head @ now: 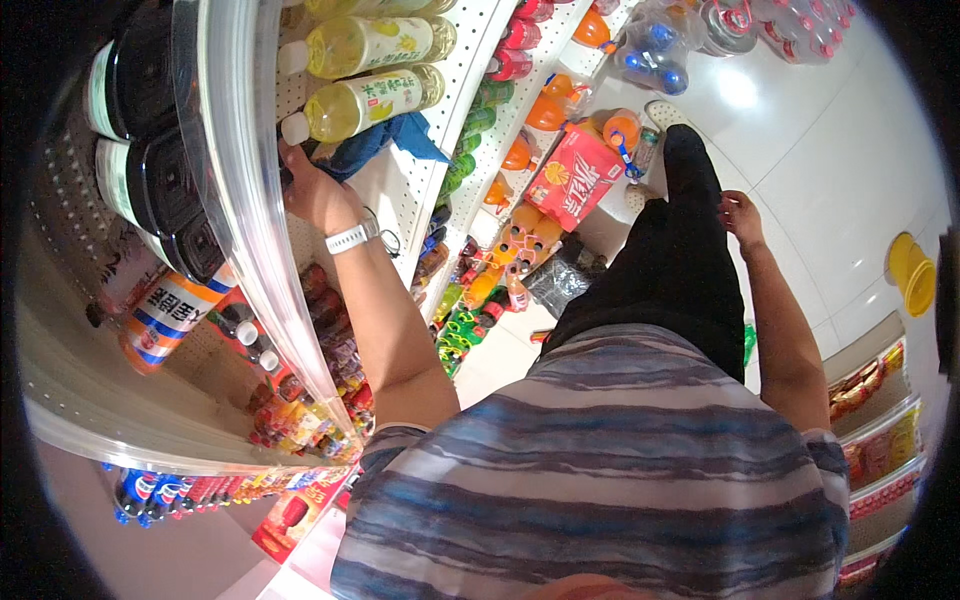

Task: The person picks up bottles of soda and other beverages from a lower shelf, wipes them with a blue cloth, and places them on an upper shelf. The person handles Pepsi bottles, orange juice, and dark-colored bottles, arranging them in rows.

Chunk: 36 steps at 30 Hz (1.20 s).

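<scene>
My left hand (311, 184) reaches into a white perforated metal shelf (382, 199), a pale watch band on its wrist. Its fingertips are hidden in shadow behind the clear shelf edge, so I cannot see whether they hold anything. Just above it lies a bottle of pale yellow drink (360, 105) with a white cap, and a similar bottle (375, 43) is beside that one. A dark blue cloth (409, 139) rests on the shelf, partly under the nearer bottle. Beside my right thigh hangs my right hand (739, 214), fingers loosely bent and holding nothing.
Lower shelves carry green cans (469, 146) and orange drink bottles (547, 112). A red drink carton (576, 176) and a black plastic-wrapped pack (566, 277) stand near my feet. Wrapped bottles (660, 45) sit on the tiled floor (780, 150). At right are a yellow container (910, 274) and snack shelves (874, 442).
</scene>
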Tool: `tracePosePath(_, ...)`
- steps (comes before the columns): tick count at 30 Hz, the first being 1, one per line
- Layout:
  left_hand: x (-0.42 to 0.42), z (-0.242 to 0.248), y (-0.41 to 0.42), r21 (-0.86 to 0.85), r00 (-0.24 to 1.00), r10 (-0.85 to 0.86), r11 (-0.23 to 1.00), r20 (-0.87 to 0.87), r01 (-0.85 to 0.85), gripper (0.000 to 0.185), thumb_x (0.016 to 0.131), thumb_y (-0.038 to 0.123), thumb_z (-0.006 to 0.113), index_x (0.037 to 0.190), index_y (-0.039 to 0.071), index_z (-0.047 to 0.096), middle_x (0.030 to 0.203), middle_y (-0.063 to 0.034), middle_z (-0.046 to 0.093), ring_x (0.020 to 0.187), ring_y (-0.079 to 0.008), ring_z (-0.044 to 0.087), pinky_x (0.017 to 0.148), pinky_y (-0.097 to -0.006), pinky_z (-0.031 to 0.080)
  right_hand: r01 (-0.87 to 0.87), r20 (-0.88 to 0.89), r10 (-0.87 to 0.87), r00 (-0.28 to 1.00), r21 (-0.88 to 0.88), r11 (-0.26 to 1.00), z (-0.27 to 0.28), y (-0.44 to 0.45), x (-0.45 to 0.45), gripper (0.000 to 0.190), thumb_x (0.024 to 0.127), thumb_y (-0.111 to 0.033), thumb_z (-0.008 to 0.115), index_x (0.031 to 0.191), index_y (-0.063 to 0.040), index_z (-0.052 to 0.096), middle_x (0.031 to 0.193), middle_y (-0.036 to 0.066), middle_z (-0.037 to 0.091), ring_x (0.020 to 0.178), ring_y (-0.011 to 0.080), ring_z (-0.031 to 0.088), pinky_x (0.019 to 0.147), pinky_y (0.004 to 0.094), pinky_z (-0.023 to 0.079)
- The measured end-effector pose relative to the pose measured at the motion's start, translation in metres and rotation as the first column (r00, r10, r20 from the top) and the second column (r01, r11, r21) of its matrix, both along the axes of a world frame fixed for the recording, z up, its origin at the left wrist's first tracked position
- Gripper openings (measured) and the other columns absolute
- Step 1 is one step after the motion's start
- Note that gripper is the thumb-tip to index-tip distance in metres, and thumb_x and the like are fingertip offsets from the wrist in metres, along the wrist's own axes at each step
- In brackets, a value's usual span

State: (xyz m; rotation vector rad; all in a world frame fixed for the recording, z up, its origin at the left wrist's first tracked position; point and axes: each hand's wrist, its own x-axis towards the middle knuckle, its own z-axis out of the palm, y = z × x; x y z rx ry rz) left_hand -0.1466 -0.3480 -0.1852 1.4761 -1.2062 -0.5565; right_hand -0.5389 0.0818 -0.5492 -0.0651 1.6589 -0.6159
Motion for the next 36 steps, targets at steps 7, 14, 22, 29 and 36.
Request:
tracePosePath(7,0.0,0.002,0.065,-0.034,0.992,0.12,0.992,-0.028,-0.12,0.042,0.093,0.02,0.069,0.125,-0.003,0.054,0.122,-0.0155,0.063,0.102,-0.0243,0.064,0.083,-0.0369,0.055,-0.144,0.002,0.144,0.99,-0.038,0.989,0.031,-0.048,0.016,0.027,0.097,-0.019,0.06,0.119,-0.004,0.061,0.091,0.005,0.066,0.075,0.013,0.062,0.065,0.028,0.053)
tracePosePath(14,0.013,0.029,0.157,0.086,0.973,0.115,0.991,-0.198,-0.1,0.03,0.099,0.015,0.059,0.128,0.008,0.054,0.102,-0.0056,0.066,0.086,-0.0144,0.063,0.073,-0.0326,0.054,-0.257,-0.022,0.26,0.965,-0.247,0.934,0.107,-0.097,0.033,0.019,0.098,-0.011,0.057,0.114,-0.003,0.063,0.093,0.005,0.066,0.08,0.0133,0.061,0.069,0.0283,0.053)
tracePosePath(22,0.009,0.109,0.216,0.069,0.802,-0.303,0.918,-0.515,0.391,0.077,0.088,0.056,0.067,0.14,0.003,0.046,0.117,-0.0221,0.066,0.099,-0.0271,0.068,0.087,-0.0387,0.056,-0.353,-0.075,0.561,0.824,-0.843,0.406,0.392,-0.218,0.128,0.034,0.101,-0.015,0.058,0.133,-0.004,0.056,0.12,0.006,0.065,0.113,0.013,0.059,0.098,0.0285,0.047)
tracePosePath(29,0.014,0.215,0.237,-0.106,0.752,-0.463,0.875,-0.469,0.473,0.079,0.08,0.053,0.078,0.136,0.004,0.052,0.121,-0.0196,0.067,0.11,-0.0249,0.067,0.098,-0.0403,0.052,-0.51,-0.469,0.646,0.603,-0.849,-0.14,0.525,-0.206,0.185,0.082,0.082,-0.024,0.081,0.148,-0.002,0.037,0.133,0.02,0.058,0.123,0.0252,0.056,0.105,0.0392,0.045)
tracePosePath(36,0.072,0.343,0.239,-0.514,0.964,0.026,0.849,0.264,0.118,0.033,0.087,0.015,0.074,0.117,0.002,0.068,0.101,-0.0033,0.068,0.077,-0.0084,0.057,0.071,-0.023,0.047,-0.132,-0.158,0.715,0.681,-0.987,-0.093,0.652,-0.233,0.192,0.091,0.081,-0.011,0.081,0.152,0.002,0.025,0.138,0.013,0.05,0.126,0.0202,0.05,0.109,0.0352,0.038)
